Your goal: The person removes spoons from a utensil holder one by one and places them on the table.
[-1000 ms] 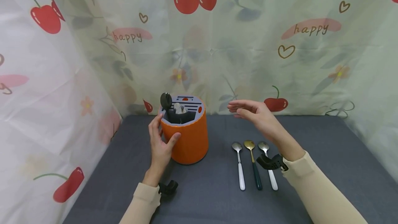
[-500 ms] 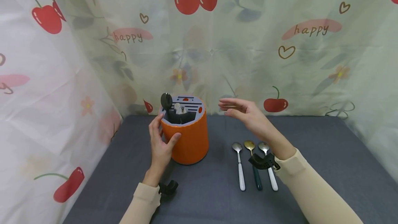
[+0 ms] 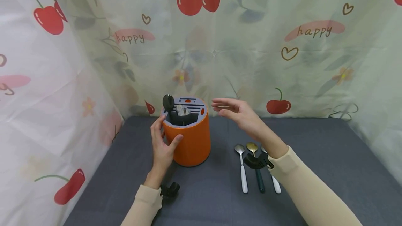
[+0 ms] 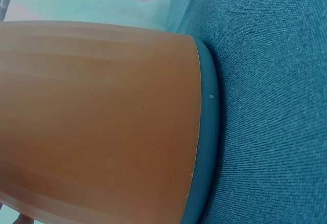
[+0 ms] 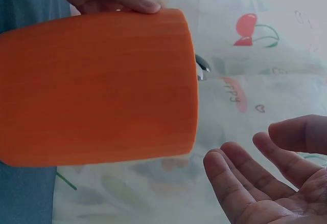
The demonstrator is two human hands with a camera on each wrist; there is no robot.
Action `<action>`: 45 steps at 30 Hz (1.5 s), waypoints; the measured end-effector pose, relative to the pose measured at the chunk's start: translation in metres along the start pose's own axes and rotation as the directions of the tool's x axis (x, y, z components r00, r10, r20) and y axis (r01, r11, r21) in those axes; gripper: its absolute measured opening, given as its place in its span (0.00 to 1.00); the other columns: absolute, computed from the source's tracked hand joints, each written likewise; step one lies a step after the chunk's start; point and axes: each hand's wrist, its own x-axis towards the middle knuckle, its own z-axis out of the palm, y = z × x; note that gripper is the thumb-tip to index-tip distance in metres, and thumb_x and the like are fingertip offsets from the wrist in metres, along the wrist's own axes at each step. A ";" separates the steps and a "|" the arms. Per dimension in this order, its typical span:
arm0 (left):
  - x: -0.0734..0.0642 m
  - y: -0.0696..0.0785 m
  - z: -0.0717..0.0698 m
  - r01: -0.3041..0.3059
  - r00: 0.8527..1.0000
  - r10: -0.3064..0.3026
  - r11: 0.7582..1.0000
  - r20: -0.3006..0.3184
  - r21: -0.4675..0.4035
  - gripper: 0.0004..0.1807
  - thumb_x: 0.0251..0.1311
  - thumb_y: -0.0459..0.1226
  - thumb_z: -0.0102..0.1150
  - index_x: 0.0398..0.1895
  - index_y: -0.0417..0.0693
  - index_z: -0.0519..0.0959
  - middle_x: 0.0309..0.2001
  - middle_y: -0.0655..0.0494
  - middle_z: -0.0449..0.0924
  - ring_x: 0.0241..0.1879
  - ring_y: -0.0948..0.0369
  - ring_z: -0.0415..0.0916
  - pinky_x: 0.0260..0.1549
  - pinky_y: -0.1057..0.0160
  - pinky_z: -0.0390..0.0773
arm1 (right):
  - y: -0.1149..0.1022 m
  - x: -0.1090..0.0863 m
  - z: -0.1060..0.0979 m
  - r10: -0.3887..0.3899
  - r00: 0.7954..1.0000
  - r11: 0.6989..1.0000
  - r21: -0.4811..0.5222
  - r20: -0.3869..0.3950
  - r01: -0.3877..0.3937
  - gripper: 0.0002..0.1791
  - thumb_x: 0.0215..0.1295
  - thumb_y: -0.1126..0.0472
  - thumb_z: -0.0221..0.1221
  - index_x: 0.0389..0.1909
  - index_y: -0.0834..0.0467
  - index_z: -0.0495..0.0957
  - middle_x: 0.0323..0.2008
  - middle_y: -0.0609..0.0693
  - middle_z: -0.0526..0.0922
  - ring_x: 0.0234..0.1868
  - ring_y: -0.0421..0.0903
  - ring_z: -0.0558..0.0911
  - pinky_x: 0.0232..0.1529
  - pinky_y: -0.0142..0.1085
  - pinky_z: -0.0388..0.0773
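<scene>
An orange cylindrical utensil holder [image 3: 192, 145] with a slotted grey top stands upright on the table. A dark spoon head [image 3: 168, 103] and shiny metal pieces stick up from its open compartment. My left hand [image 3: 161, 147] holds the holder's left side, thumb on the front and fingertips near the rim. The orange wall [image 4: 102, 116] fills much of the left wrist view. My right hand [image 3: 240, 114] hangs in the air to the right of the holder, fingers loosely extended, holding nothing. In the right wrist view its fingers [image 5: 230, 185] are apart from the holder's top edge.
Three spoons lie side by side on the grey tablecloth [image 3: 213, 198]: a white-handled spoon [image 3: 243, 179], a gold spoon with a dark green handle [image 3: 260, 180], and another white-handled spoon [image 3: 276, 185] partly behind the right wrist. Patterned curtains [image 3: 213, 62] rise behind and on the left.
My right hand has moved left toward the holder, its wrist now covering more of the spoons. The left hand and the holder have stayed in place.
</scene>
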 end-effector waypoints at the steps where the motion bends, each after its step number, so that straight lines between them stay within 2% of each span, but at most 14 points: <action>1: 0.000 0.000 0.000 -0.001 1.000 0.001 1.000 0.000 0.000 0.47 0.65 0.52 0.71 0.77 0.38 0.60 0.72 0.39 0.56 0.72 0.48 0.59 0.70 0.32 0.58 | -0.001 0.001 0.002 -0.001 1.000 1.000 0.004 0.003 0.001 0.24 0.78 0.66 0.56 0.72 0.60 0.72 0.69 0.56 0.76 0.70 0.55 0.75 0.70 0.49 0.70; 7: 0.000 0.000 0.000 0.001 1.000 -0.001 1.000 -0.005 0.007 0.46 0.65 0.53 0.71 0.78 0.42 0.61 0.72 0.41 0.57 0.72 0.49 0.59 0.70 0.32 0.59 | -0.003 0.011 0.013 -0.025 0.999 0.999 0.021 0.026 0.024 0.24 0.78 0.67 0.55 0.72 0.63 0.72 0.69 0.62 0.75 0.69 0.58 0.75 0.69 0.50 0.72; 13: 0.000 -0.004 0.000 -0.007 1.000 0.007 1.000 -0.009 0.016 0.47 0.65 0.55 0.69 0.78 0.43 0.60 0.73 0.42 0.57 0.72 0.48 0.59 0.70 0.32 0.59 | -0.008 0.021 0.026 -0.019 0.999 1.000 0.017 0.046 0.018 0.24 0.79 0.66 0.55 0.73 0.63 0.71 0.68 0.61 0.77 0.67 0.58 0.77 0.71 0.53 0.69; 17: -0.001 -0.019 -0.001 -0.005 1.000 0.005 1.000 -0.009 0.014 0.49 0.63 0.58 0.69 0.78 0.44 0.60 0.73 0.41 0.56 0.72 0.48 0.59 0.71 0.32 0.57 | -0.012 0.027 0.033 -0.014 0.998 1.000 0.017 0.055 0.013 0.24 0.79 0.66 0.55 0.73 0.62 0.71 0.68 0.60 0.77 0.66 0.56 0.78 0.70 0.52 0.70; 21: -0.002 -0.035 -0.002 0.003 1.000 -0.003 1.000 -0.010 0.031 0.49 0.62 0.59 0.70 0.79 0.51 0.60 0.75 0.46 0.56 0.73 0.51 0.58 0.71 0.33 0.58 | -0.012 0.034 0.037 -0.026 0.998 1.000 0.013 0.064 0.025 0.24 0.79 0.66 0.55 0.73 0.61 0.71 0.68 0.60 0.77 0.68 0.54 0.76 0.68 0.49 0.73; 25: -0.002 -0.039 -0.003 0.003 1.000 -0.003 0.999 -0.004 0.041 0.48 0.60 0.59 0.71 0.80 0.56 0.60 0.75 0.50 0.56 0.73 0.53 0.57 0.72 0.34 0.58 | -0.009 0.039 0.041 -0.038 0.997 0.999 0.001 0.068 0.038 0.23 0.79 0.66 0.55 0.72 0.60 0.73 0.67 0.59 0.78 0.68 0.54 0.77 0.69 0.48 0.73; 29: -0.002 -0.041 -0.003 0.000 1.000 0.001 0.999 -0.003 0.041 0.49 0.60 0.60 0.71 0.80 0.56 0.60 0.75 0.49 0.55 0.73 0.53 0.57 0.71 0.34 0.58 | -0.007 0.042 0.044 -0.049 0.996 0.999 -0.003 0.079 0.049 0.23 0.79 0.67 0.54 0.72 0.61 0.73 0.68 0.58 0.77 0.69 0.52 0.76 0.69 0.49 0.72; 34: -0.001 -0.038 -0.002 -0.005 1.000 0.005 0.999 -0.010 0.048 0.50 0.61 0.62 0.68 0.80 0.51 0.60 0.75 0.44 0.55 0.73 0.49 0.57 0.71 0.31 0.57 | -0.007 0.045 0.047 -0.056 0.994 0.998 -0.007 0.092 0.057 0.23 0.79 0.66 0.54 0.72 0.61 0.73 0.69 0.58 0.76 0.69 0.53 0.76 0.70 0.50 0.71; 42: -0.001 -0.005 0.001 -0.021 1.000 0.022 0.999 -0.006 0.042 0.47 0.65 0.58 0.67 0.79 0.46 0.60 0.74 0.41 0.56 0.73 0.46 0.57 0.69 0.29 0.58 | -0.007 0.047 0.051 -0.062 0.993 0.998 -0.001 0.103 0.063 0.24 0.79 0.68 0.53 0.73 0.64 0.71 0.67 0.60 0.77 0.69 0.56 0.76 0.70 0.49 0.71; 45: -0.001 -0.010 0.001 -0.025 1.000 0.026 0.999 -0.007 0.037 0.48 0.65 0.58 0.67 0.79 0.45 0.60 0.73 0.40 0.55 0.73 0.45 0.57 0.69 0.29 0.57 | -0.007 0.048 0.053 -0.063 0.992 0.998 0.001 0.112 0.063 0.24 0.80 0.68 0.52 0.73 0.64 0.70 0.68 0.61 0.76 0.70 0.56 0.75 0.70 0.49 0.71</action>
